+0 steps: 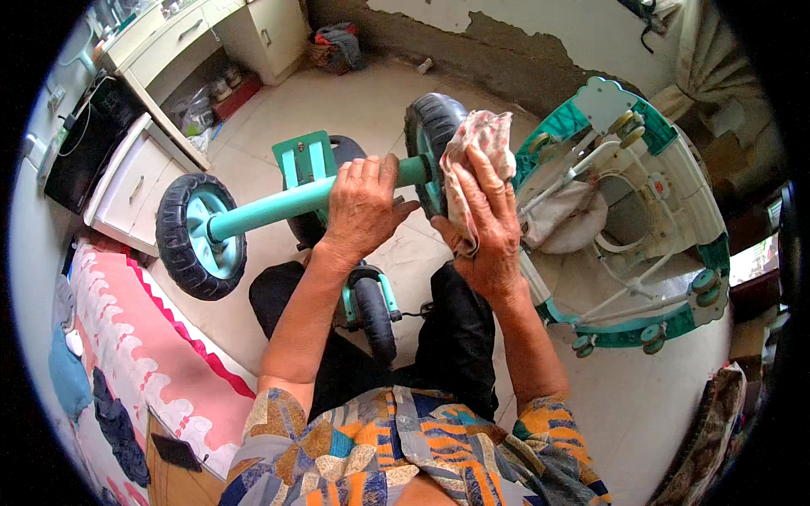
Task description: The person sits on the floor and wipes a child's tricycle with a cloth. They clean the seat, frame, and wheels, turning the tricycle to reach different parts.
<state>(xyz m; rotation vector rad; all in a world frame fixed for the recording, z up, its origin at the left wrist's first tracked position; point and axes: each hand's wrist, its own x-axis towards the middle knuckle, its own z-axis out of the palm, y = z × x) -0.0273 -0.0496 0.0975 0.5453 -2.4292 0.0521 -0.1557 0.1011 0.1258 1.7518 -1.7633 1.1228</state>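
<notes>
A child's turquoise tricycle [274,207] is tipped in front of me, its two-wheeled axle crossing from left to right. My left hand [363,207] is wrapped round the axle tube near its right end. At that end stands a black-tyred wheel [426,122]. My right hand [489,228] presses a white cloth with reddish spots [499,131] against the wheel's outer side. The other rear wheel [173,236] is at the far left of the axle. The single wheel [373,320] sits between my knees, with a pedal beside it.
An overturned white and teal baby walker [692,173] with small castors lies at the right. Left are a bed with a pink cover [169,337] and a white drawer unit [135,190]. Behind, a desk [181,38] and a filled basket [333,51] stand by the peeling wall.
</notes>
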